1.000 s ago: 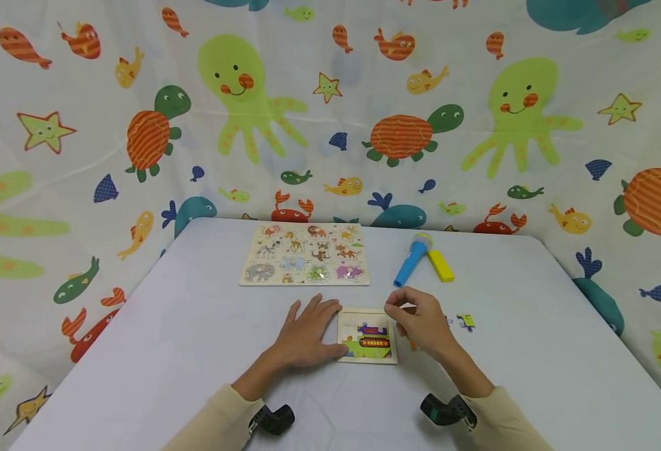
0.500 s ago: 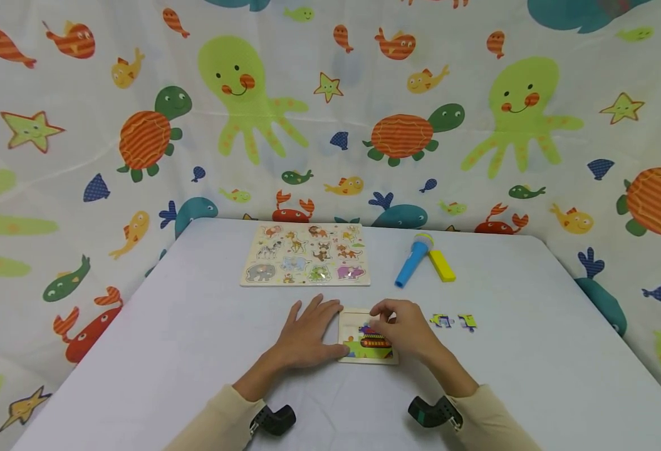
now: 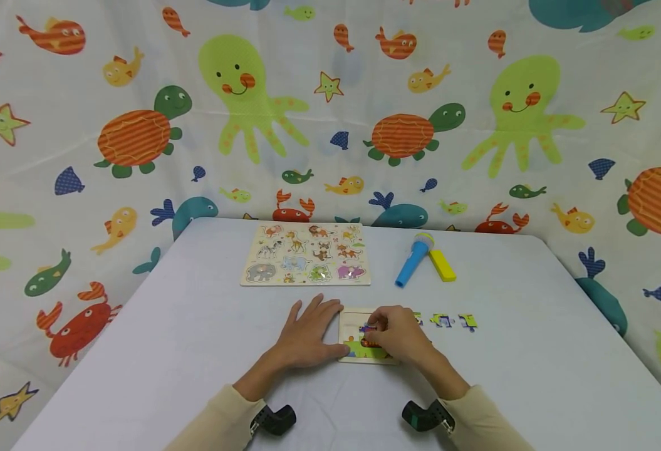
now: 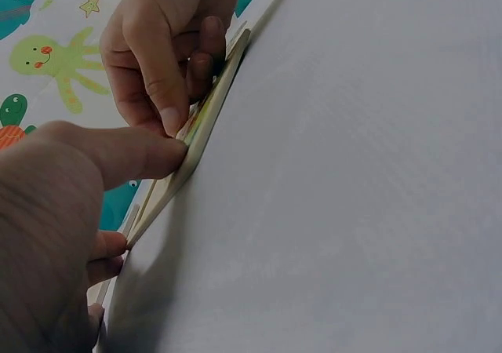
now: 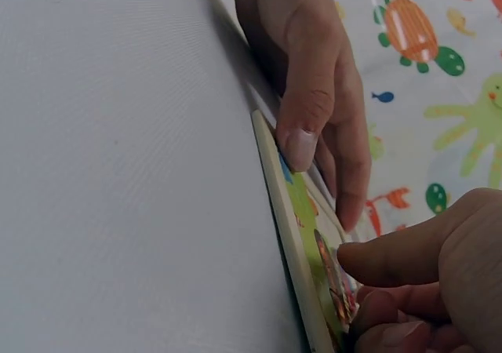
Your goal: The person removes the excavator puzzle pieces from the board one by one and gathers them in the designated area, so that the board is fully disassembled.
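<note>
A small jigsaw puzzle in a wooden frame (image 3: 354, 361) lies on the table, partly filled with green and red-and-purple pieces. My left hand (image 3: 306, 335) lies spread along its left side, the thumb resting on the lower left corner and a fingertip at the upper left corner. Over the puzzle's right half, my right hand (image 3: 403, 335) has its thumb and fingers curled round a puzzle piece (image 5: 329, 278), which sits tilted above the green part in the right wrist view. That hand hides much of the puzzle's right side.
Loose puzzle pieces, one of them yellow and purple (image 3: 468, 322), lie right of the frame. Behind are an animal peg board (image 3: 306, 280), a blue toy microphone (image 3: 413, 263) and a yellow block (image 3: 442, 266). A sea-animal curtain (image 3: 330, 125) hangs behind the table.
My right hand has moved left and down from the frame's right edge onto the puzzle, uncovering the loose pieces on the right. My left hand has stayed in place.
</note>
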{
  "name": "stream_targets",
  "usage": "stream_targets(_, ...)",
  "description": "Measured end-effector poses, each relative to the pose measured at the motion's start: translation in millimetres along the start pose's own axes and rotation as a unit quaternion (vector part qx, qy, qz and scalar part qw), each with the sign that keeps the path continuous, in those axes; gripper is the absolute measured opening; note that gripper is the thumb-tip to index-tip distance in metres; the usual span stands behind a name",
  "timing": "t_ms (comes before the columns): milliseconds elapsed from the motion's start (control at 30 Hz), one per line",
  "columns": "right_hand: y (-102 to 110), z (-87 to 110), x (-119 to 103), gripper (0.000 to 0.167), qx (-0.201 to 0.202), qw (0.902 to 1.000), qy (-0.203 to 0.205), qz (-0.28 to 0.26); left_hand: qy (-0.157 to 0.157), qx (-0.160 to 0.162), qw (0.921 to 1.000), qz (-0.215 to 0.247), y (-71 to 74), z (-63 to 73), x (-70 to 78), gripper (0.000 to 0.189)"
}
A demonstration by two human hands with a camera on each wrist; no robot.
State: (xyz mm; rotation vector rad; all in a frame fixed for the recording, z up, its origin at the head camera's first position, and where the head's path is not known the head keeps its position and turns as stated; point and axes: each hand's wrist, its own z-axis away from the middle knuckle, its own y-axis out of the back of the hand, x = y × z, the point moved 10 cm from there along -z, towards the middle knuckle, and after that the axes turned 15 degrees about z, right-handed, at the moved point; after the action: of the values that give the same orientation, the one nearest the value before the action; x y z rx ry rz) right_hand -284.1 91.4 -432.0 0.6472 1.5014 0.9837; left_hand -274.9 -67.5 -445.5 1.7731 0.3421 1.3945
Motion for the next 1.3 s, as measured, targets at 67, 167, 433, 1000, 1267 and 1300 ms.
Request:
stream_targets(67, -0.6, 0.4, 0.2, 0.015, 0.003, 1.0, -0.002, 0.001, 0.0, 0.001, 1.0, -0.001, -0.1, -0.2, -0.2, 0.08)
stream_targets(167, -1.2, 1.1, 0.0, 0.015, 0.009, 1.0, 0.0, 0.003, 0.0, 0.002, 1.0, -0.001, -0.1, -0.2, 0.1, 0.08)
stream_targets(433, -0.8, 3.0, 0.5, 0.016, 0.024, 0.9997, -0.003, 0.003, -0.001, 0.002, 1.0, -0.002, -0.6, -1.0, 0.2, 0.081)
stream_targets(1000, -2.9, 3.7, -0.1, 0.018, 0.054, 0.9983, 0.017, 0.014, -0.007, 0.004, 1.0, -0.004, 2.2, -2.0, 1.9, 0.081)
stream_targets(1267, -2.3, 3.8, -0.5, 0.019, 0.06, 0.9976, 0.02, 0.027, -0.006, 0.006, 0.9999, -0.007, 1.7, -3.8, 0.6, 0.081)
stream_targets(1300, -2.5, 3.9, -0.4, 0.02, 0.06, 0.9976, 0.02, 0.027, -0.006, 0.006, 0.9999, -0.007, 1.6, -3.8, 0.6, 0.081)
